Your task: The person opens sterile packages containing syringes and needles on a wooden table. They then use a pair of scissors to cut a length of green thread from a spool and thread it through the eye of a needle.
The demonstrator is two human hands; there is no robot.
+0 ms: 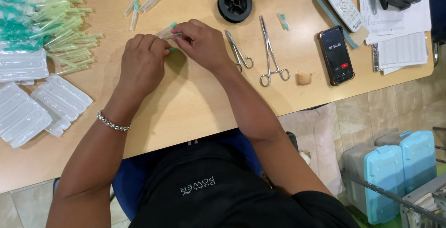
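Both my hands meet near the middle of the wooden table [195,102]. My left hand [141,63], with a silver bracelet on its wrist, is curled shut with a green tip showing at its fingers. My right hand [202,42] pinches a few clear capped needles with green hubs [168,31]. The two hands touch at the fingertips around these needles. Three more capped needles [141,4] lie just beyond my hands.
A big heap of green capped needles [55,19] and clear blister trays [42,102] fill the left. Two steel forceps [272,54], a black spool [235,3], a phone [336,55], a remote [344,6] and papers [402,28] lie on the right. Blue boxes [395,172] stand on the floor.
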